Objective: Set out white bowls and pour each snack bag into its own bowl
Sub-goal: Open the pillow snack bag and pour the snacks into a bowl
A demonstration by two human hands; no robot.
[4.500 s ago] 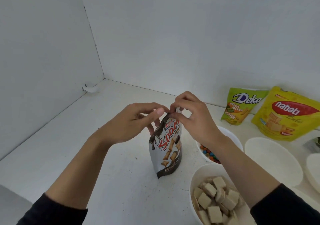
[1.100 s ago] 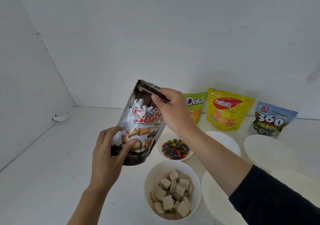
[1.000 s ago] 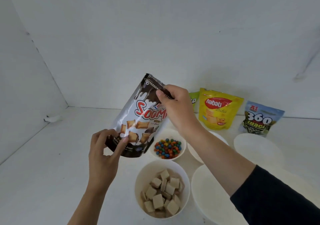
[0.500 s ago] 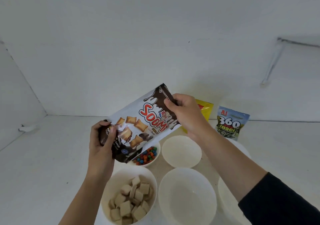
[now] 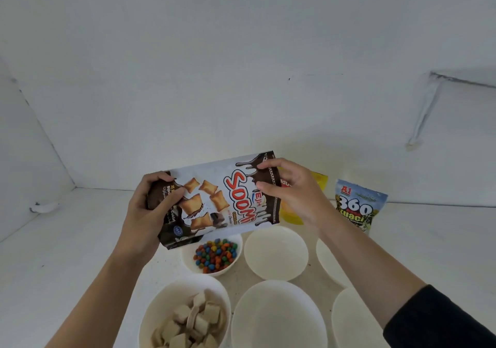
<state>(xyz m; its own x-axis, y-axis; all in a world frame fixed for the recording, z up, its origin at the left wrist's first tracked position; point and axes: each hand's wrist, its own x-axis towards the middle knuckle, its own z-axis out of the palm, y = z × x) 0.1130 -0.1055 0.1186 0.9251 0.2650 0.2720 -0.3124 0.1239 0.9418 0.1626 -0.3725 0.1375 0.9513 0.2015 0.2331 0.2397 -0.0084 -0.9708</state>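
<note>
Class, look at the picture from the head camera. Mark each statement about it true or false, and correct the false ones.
1. The left hand and the right hand both hold the Soomi bag. True.
2. The Soomi bag stands upright. False: it is held on its side in the air.
3. The candy bowl sits farther from the camera than the wafer bowl. True.
4. The back middle bowl holds seeds. False: it is empty.
5. The 360 bag stands upright. True.

Left hand (image 5: 150, 213) clenched — right hand (image 5: 292, 194) pinching, both raised.
</note>
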